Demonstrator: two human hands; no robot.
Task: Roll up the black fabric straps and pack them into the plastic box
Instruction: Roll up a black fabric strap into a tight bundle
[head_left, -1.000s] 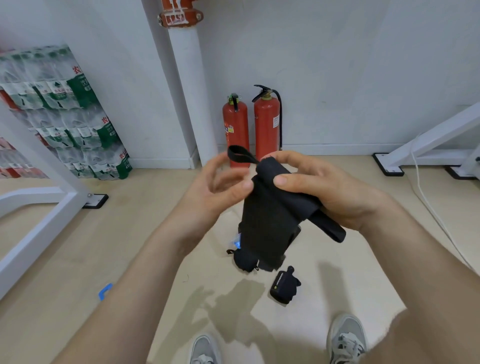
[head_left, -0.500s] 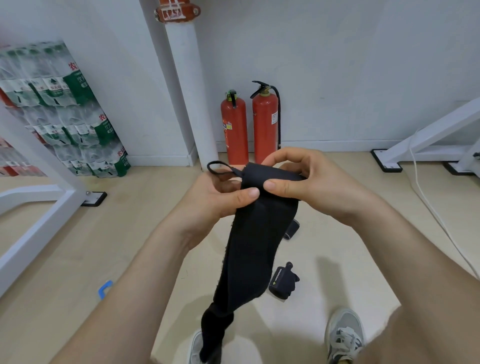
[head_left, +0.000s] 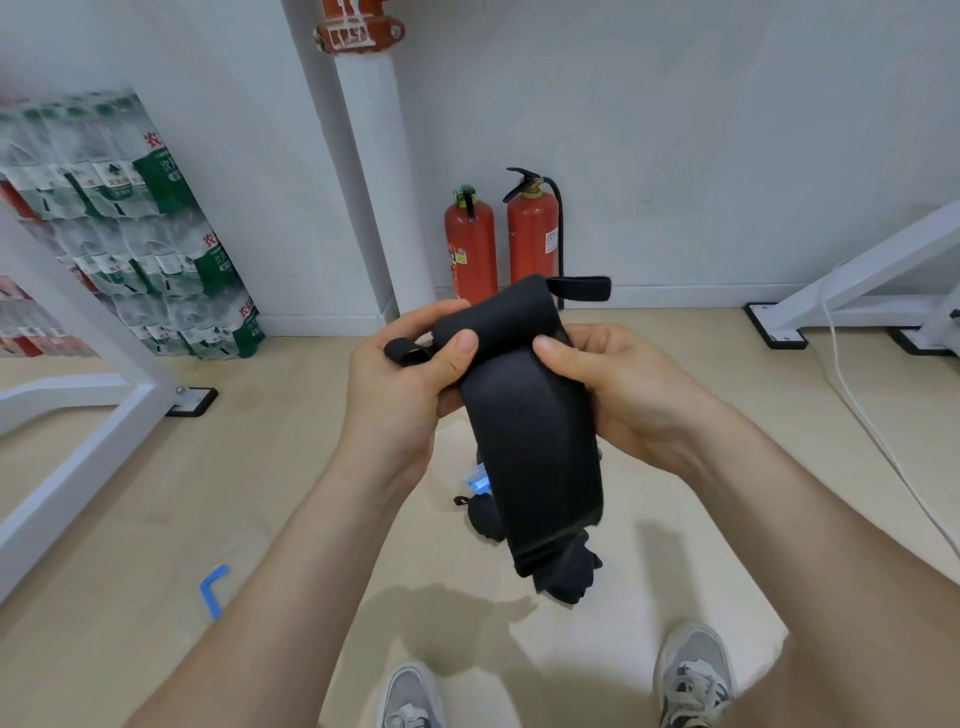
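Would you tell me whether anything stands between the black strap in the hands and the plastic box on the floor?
Nothing visible does. The left hand and right hand grip the strap in the air above the box, which the hanging strap itself largely hides from the camera.

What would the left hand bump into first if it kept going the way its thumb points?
The left hand grips the black strap, so that comes first; beyond it, probably the right hand.
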